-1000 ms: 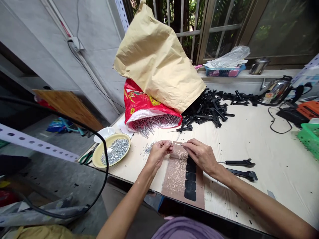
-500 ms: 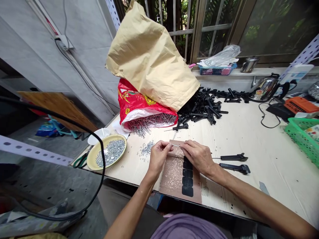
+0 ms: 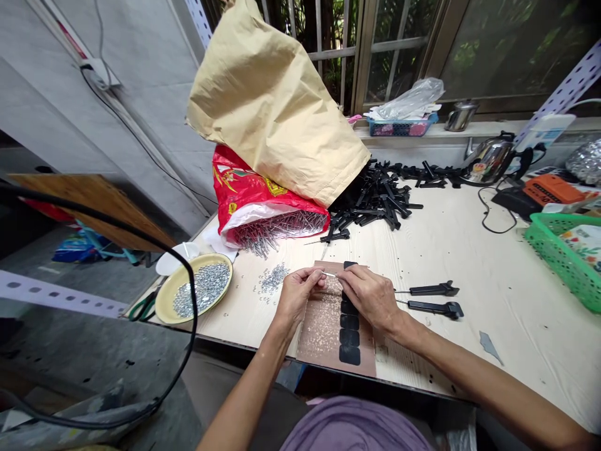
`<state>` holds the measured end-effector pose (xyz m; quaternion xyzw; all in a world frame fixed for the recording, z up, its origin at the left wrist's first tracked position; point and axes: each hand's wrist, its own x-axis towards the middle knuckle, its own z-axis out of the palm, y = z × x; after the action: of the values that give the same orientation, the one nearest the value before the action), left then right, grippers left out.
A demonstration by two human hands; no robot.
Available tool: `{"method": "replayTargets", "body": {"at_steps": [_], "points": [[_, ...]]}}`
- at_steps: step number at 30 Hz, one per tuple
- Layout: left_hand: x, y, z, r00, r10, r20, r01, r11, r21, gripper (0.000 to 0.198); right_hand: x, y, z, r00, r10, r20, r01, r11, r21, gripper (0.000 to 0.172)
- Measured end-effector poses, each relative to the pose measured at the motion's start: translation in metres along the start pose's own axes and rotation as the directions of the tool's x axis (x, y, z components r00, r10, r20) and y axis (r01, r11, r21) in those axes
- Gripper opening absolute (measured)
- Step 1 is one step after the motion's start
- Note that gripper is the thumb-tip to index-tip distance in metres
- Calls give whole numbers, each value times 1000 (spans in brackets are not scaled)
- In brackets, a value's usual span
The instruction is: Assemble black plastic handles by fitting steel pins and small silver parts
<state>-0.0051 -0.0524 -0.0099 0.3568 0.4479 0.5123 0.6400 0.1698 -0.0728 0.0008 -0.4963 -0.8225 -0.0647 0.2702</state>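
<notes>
Sighting from afar, I find the thin metal rod (image 3: 329, 275) crosswise over the brown board (image 3: 317, 332), its long axis running from my left hand (image 3: 297, 292) to my right hand (image 3: 373, 295), neither nearer. The left fingers (image 3: 313, 277) pinch one end; the right fingers (image 3: 352, 282) appear closed on the other. It sits between, touching both.

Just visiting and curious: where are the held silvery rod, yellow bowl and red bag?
Silvery rod (image 3: 330, 275): head view, its exposed stretch.
Yellow bowl (image 3: 164, 299): head view, its left inner wall.
Red bag (image 3: 248, 193): head view, its upper side.
</notes>
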Motion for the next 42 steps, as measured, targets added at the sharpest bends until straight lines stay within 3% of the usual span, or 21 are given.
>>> {"method": "replayTargets", "body": {"at_steps": [9,13,22,29,34,39,42], "points": [[0,-17,20,987,110,-118,-126,982,-138,25,-3,-2,5,994,104,22,-104,995,5,18],[0,-20,24,984,139,-115,-153,980,-126,24,-4,-1,7,989,141,36,-141,990,2,22],[-2,-20,24,993,105,-53,-112,984,-137,26,-7,4,12,995,103,-17,-103,995,4,24],[-3,-19,24,994,90,-58,-99,982,-160,24,-6,3,12,993,120,15,-121,991,63,25],[-3,-18,25,995,79,-58,-87,985,-151,25,-4,6,13,977,190,94,-203,965,163,26],[-4,-21,27,999,42,-15,-44,994,-103,28,-4,22,5,959,176,220,-251,889,382,25],[-3,-24,25,999,-30,16,31,997,-74,40,-8,43,-2,972,130,193,-190,922,337,22]]}}
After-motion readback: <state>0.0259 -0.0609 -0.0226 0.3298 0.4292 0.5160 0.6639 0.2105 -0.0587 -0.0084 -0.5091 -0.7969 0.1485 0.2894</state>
